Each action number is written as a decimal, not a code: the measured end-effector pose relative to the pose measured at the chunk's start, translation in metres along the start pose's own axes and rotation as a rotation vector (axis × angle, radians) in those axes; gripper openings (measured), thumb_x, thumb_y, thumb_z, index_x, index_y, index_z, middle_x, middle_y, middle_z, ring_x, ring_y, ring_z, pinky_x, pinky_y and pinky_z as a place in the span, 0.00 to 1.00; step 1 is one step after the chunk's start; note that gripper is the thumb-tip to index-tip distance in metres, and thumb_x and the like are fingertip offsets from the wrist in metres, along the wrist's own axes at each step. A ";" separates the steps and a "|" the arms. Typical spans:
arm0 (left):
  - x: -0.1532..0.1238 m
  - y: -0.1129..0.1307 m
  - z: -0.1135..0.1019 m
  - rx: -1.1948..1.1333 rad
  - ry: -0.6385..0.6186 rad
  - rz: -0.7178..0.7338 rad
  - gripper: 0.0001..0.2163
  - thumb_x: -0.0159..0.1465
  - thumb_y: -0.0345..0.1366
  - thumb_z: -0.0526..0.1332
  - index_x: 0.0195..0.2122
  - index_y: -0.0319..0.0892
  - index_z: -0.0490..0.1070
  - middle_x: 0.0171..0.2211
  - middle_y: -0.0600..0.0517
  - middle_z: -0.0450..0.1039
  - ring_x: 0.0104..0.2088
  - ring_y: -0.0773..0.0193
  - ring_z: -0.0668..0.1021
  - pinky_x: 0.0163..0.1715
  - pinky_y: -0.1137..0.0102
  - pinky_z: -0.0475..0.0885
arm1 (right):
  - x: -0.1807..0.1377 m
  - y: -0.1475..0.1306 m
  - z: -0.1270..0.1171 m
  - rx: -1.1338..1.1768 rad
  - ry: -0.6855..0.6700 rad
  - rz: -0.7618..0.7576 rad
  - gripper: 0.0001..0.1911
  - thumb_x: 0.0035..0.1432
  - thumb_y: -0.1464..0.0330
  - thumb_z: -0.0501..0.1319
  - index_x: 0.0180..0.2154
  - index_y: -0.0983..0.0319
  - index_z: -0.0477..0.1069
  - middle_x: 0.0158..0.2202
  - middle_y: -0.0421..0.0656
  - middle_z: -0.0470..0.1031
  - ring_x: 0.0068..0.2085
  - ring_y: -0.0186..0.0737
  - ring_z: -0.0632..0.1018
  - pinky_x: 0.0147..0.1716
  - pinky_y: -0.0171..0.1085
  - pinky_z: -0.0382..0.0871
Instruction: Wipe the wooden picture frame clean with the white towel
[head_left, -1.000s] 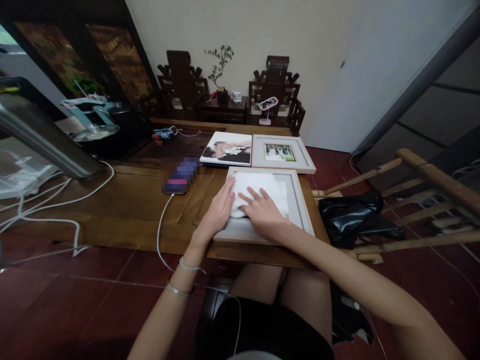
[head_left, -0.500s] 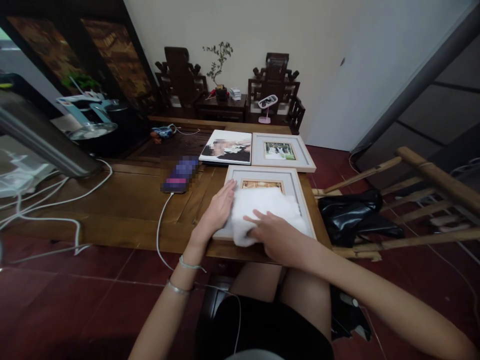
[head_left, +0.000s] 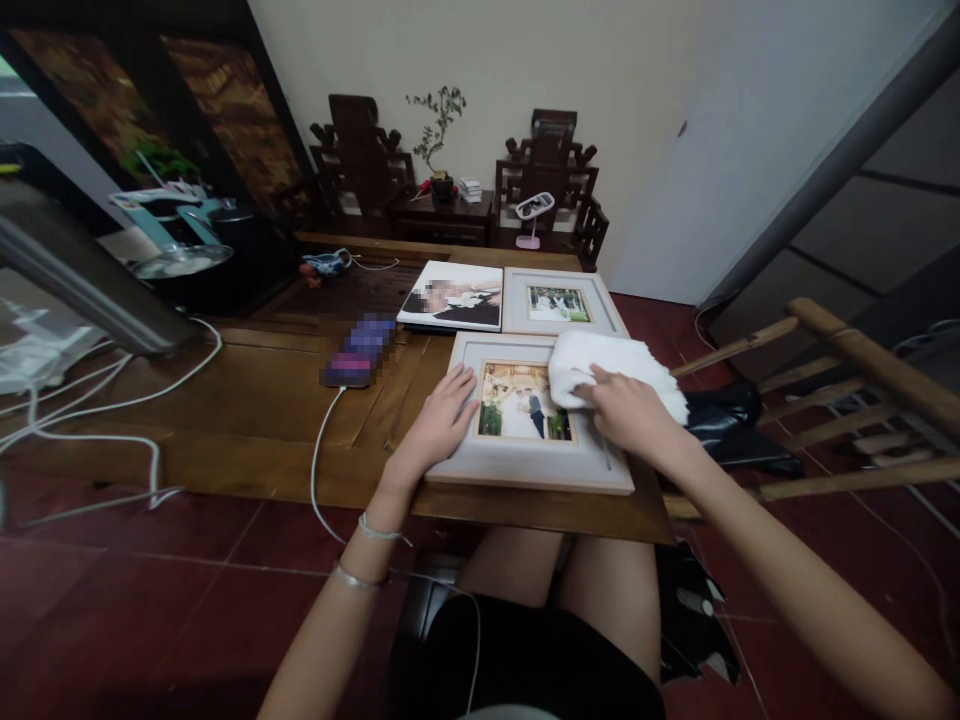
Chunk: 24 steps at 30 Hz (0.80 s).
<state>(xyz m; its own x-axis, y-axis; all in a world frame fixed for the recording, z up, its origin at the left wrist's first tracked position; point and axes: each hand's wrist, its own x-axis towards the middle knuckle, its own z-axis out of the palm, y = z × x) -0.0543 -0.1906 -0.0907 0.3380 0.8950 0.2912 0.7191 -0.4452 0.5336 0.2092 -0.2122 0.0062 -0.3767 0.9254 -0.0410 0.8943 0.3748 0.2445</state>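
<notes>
A pale picture frame [head_left: 525,465] with a colour photo lies flat at the near edge of the wooden table [head_left: 247,400]. My left hand [head_left: 439,420] rests flat on the frame's left border, fingers stretched out. My right hand [head_left: 630,415] presses a white cloth [head_left: 611,358] on the frame's right side, fingers curled over the cloth. The cloth hangs partly past the frame's right edge.
Behind the frame lie a frameless photo print [head_left: 454,297] and a second pale frame [head_left: 562,303]. A phone [head_left: 360,350] with a white cable [head_left: 319,470] lies to the left. A black bag [head_left: 731,425] and bamboo poles [head_left: 847,345] stand at the right. White cables [head_left: 97,410] trail at the left.
My right hand has swept the white cloth from the frame's middle down to its near edge, then off to the right, uncovering the photo. My left hand has stayed on the left border.
</notes>
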 end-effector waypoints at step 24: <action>0.003 -0.005 0.002 -0.060 0.105 0.046 0.20 0.67 0.37 0.50 0.55 0.31 0.67 0.58 0.39 0.66 0.63 0.54 0.61 0.62 0.54 0.57 | 0.024 0.005 0.016 -0.034 0.021 -0.142 0.22 0.48 0.83 0.51 0.42 0.65 0.75 0.57 0.51 0.70 0.55 0.56 0.68 0.46 0.51 0.65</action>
<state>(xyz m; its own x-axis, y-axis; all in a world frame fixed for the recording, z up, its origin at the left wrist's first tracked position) -0.0556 -0.1860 -0.0947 0.3023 0.8669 0.3963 0.6653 -0.4896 0.5636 0.2085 -0.1873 -0.0093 -0.5038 0.8619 -0.0572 0.8232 0.4991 0.2705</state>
